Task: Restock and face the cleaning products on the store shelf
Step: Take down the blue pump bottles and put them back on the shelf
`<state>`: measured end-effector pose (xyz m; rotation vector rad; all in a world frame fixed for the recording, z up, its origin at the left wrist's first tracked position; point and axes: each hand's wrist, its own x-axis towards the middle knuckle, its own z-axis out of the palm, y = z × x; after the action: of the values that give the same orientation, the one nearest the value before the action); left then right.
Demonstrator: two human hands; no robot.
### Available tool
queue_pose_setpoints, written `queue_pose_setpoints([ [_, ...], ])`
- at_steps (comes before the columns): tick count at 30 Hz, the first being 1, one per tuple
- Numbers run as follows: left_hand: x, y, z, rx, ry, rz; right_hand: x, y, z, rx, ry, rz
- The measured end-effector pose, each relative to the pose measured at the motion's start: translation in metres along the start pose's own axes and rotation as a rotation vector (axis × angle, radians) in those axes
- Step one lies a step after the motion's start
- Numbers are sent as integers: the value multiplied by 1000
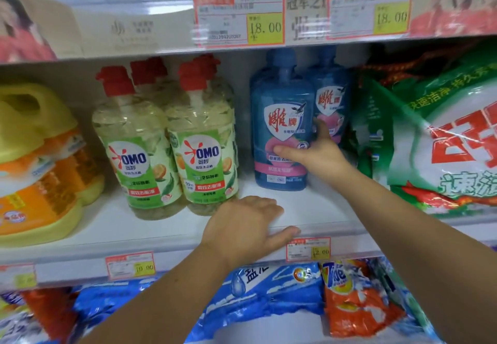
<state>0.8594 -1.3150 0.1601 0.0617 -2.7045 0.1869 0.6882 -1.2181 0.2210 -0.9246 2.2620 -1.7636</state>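
A blue detergent bottle [279, 118] with a pink label stands upright on the white middle shelf [150, 228]. My right hand [320, 150] grips its right side, thumb across the front label and fingers reaching behind it. A second blue bottle [332, 93] stands just behind and to the right, partly hidden. My left hand [247, 225] rests flat on the shelf's front edge, fingers straight, holding nothing. Three clear OMO bottles [204, 142] with red caps and green labels stand to the left of the blue ones.
Yellow and orange jugs [35, 161] fill the shelf's left end. A large green and white powder bag [441, 139] lies at the right. Price tags [308, 248] hang on the shelf rail. Blue and orange detergent bags [269, 298] sit on the shelf below.
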Motion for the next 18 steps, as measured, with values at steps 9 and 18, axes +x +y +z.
queue_pose_setpoints([
  [9, -3, 1, -2, -18, 12, -69, -31, -27, -11, -40, 41, -21],
  [18, -31, 11, -23, -489, 273, -385, -81, -38, -34, 312, 200, 150],
])
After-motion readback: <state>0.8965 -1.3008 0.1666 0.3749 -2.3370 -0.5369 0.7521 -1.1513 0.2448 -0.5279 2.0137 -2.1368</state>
